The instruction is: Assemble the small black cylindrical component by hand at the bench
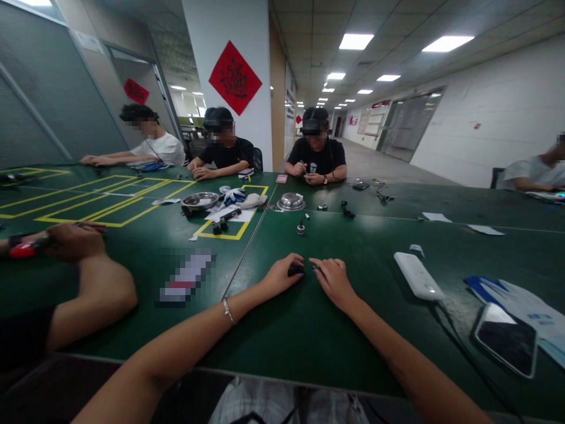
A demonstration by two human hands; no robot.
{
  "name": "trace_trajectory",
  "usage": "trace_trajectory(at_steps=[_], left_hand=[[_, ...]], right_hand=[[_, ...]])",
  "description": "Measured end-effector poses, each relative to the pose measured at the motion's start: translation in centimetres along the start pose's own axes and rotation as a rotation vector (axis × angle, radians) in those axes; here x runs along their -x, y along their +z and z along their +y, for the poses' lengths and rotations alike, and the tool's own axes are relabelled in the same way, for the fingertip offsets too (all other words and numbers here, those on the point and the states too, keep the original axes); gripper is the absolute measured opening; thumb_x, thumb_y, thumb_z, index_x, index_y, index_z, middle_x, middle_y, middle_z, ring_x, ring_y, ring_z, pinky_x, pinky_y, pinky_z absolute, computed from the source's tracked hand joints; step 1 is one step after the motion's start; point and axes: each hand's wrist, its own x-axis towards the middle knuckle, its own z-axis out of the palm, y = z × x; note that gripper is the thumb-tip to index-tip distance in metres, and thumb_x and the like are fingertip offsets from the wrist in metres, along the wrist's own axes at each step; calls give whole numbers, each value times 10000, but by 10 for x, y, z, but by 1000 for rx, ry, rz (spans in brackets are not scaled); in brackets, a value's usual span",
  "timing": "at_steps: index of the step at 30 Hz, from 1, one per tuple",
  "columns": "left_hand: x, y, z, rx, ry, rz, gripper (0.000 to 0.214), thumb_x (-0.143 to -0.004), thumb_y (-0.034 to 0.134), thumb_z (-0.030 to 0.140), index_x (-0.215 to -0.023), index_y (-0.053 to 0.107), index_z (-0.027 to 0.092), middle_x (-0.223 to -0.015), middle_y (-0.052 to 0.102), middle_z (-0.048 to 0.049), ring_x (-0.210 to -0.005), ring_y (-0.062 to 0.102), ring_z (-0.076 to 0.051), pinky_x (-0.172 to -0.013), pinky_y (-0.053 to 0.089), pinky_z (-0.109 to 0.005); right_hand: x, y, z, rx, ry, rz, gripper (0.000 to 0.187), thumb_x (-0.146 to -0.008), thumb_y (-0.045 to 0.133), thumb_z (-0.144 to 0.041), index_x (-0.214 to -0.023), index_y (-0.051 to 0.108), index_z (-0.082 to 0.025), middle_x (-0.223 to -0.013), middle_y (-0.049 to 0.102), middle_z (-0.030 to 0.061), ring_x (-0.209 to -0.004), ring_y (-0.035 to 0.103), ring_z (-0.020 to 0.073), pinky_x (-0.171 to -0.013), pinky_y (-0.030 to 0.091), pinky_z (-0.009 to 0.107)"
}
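Note:
My left hand (282, 277) rests on the green table with its fingers curled around a small black object (295, 270), whose kind I cannot make out. Just to the right, my right hand (334, 281) is closed with the index finger pointing toward the left hand. Something thin and dark shows at its thumb and fingers, too small to name. A narrow gap separates the two hands. Beyond them a small metal piece with a dark upright stem (301, 227) stands on the table.
A shiny metal bowl (291, 202), a metal basin (200, 200) and work gloves (232, 195) lie farther back. To the right are a white power bank (418, 275) with a cable and a phone (507, 340). A co-worker's arm (90, 274) rests at left; other people sit around the table.

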Motion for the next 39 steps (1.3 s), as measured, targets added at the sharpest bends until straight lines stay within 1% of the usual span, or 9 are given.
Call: trace_trajectory(at_steps=[3, 7, 10, 14, 19, 25, 32, 35, 39], left_hand=[[0, 3, -2, -27, -26, 6, 356, -723, 634, 168, -1058, 516, 187, -979, 670, -29, -923, 604, -182, -863, 444, -335], [0, 3, -1, -159, -27, -22, 274, -739, 622, 205, -1011, 592, 201, -976, 675, -18, -901, 584, -197, -837, 429, -334], [0, 2, 1, -211, -35, -47, 256, -761, 599, 220, -1017, 620, 210, -975, 677, -12, -889, 574, -198, -821, 423, -320], [0, 2, 4, -213, -46, -67, 262, -777, 587, 226, -1035, 627, 207, -1013, 678, -11, -898, 581, -193, -841, 411, -315], [-3, 3, -1, -152, -17, -93, 269, -779, 593, 214, -1044, 640, 210, -1059, 674, -8, -962, 588, -188, -887, 395, -295], [-5, 3, -7, -79, -56, -118, 310, -758, 629, 232, -1066, 654, 212, -1015, 691, -12, -927, 609, -180, -854, 414, -268], [-5, -1, -2, -37, -47, -155, 301, -768, 608, 229, -1066, 653, 224, -1031, 687, 5, -955, 603, -161, -878, 408, -244], [-5, -3, 0, -83, -60, -167, 302, -772, 605, 248, -1070, 648, 233, -1029, 689, 5, -948, 604, -164, -890, 403, -258], [-4, -3, -1, -90, -19, -152, 275, -780, 592, 270, -1046, 654, 240, -1008, 693, 12, -934, 607, -165, -888, 401, -266]], right_hand=[[-1, -2, -1, -25, 4, 21, 349, -962, 278, -281, -1223, 489, -185, -953, 632, 77, -863, 535, 192, -862, 300, 363], [-1, -4, -1, -34, -18, -27, 321, -954, 300, -265, -1179, 518, -192, -936, 634, 79, -871, 536, 197, -848, 310, 364], [0, -5, -2, -39, -79, -47, 296, -946, 328, -256, -1130, 550, -195, -937, 633, 77, -876, 532, 198, -844, 312, 365], [0, -4, -3, -38, -169, -43, 274, -929, 381, -249, -1130, 561, -198, -913, 634, 66, -860, 525, 194, -835, 316, 354], [1, -2, -3, -15, -208, -26, 236, -908, 442, -241, -1088, 583, -183, -841, 630, 54, -811, 526, 183, -814, 325, 342], [0, -1, -2, -36, -178, -35, 227, -884, 491, -250, -1096, 550, -190, -935, 632, 72, -863, 535, 205, -819, 343, 354], [1, 1, -4, -57, -161, -20, 82, -852, 540, -213, -924, 577, -199, -864, 626, 33, -839, 537, 177, -827, 318, 336], [0, 5, -5, -31, -165, -27, 110, -841, 562, -192, -946, 581, -216, -886, 626, 14, -872, 537, 159, -846, 299, 327], [0, 4, -8, -2, -154, -43, 152, -843, 551, -171, -981, 581, -229, -936, 623, 14, -916, 533, 159, -874, 292, 336]])
